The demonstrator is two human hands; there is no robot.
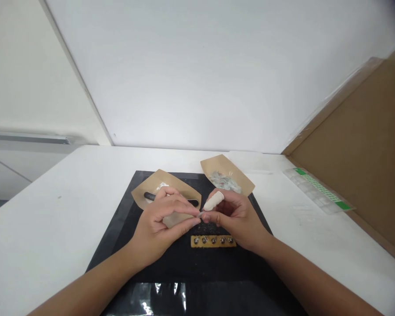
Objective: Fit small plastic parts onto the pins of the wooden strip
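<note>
Above the black mat [197,267], my left hand [163,221] and my right hand [238,215] meet at the fingertips. Both pinch a small, thin, pale piece [200,215], too small to name. A white finger cot [213,201] covers one finger of my right hand. Behind my left fingers shows a translucent whitish shape [176,218], partly hidden. Just below my hands lies a yellowish-brown strip [213,241] bearing several small round metal parts in a row.
A brown paper tray [141,193] behind my left hand holds a black rounded stick [149,195]. Another brown tray [213,163] holds small clear packets [225,180]. On the right, a clear plastic case [316,191] with green labels lies near a cardboard panel [358,131].
</note>
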